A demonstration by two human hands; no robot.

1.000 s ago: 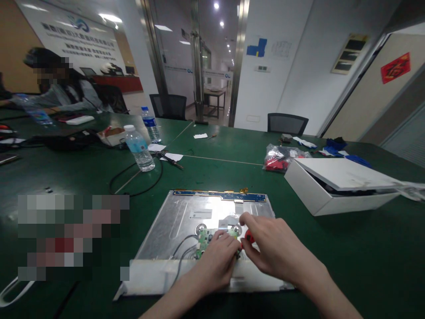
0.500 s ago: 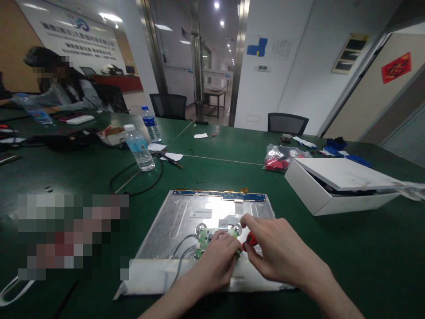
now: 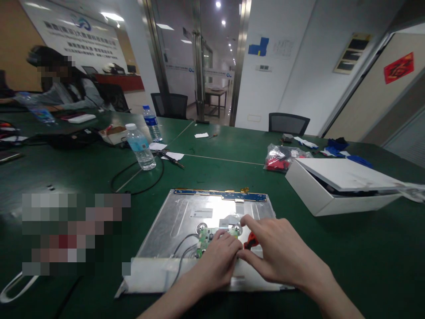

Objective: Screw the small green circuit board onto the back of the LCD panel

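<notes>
Green circuit board (image 3: 205, 236) on metal panel (image 3: 162, 230), left hand (image 3: 222, 254) resting over it; can't tell if pinching. Right hand (image 3: 277, 246) curled round red-black handle (image 3: 251, 240), hold unclear. I judge tilted push could slip, gouge board; left hand shifting could drag cables (image 3: 180, 264).

Office: mesh chairs (image 3: 288, 123) are standing at green table (image 3: 226, 146), glass doors (image 3: 181, 57) are fronting corridor (image 3: 219, 42), logo sign (image 3: 83, 24) is showing leftward.

That green bench (image 3: 212, 177)
Metal panel (image 3: 181, 226) toward the near edge, white box (image 3: 341, 175) to its right, gloves (image 3: 306, 142) by the far edge.
</notes>
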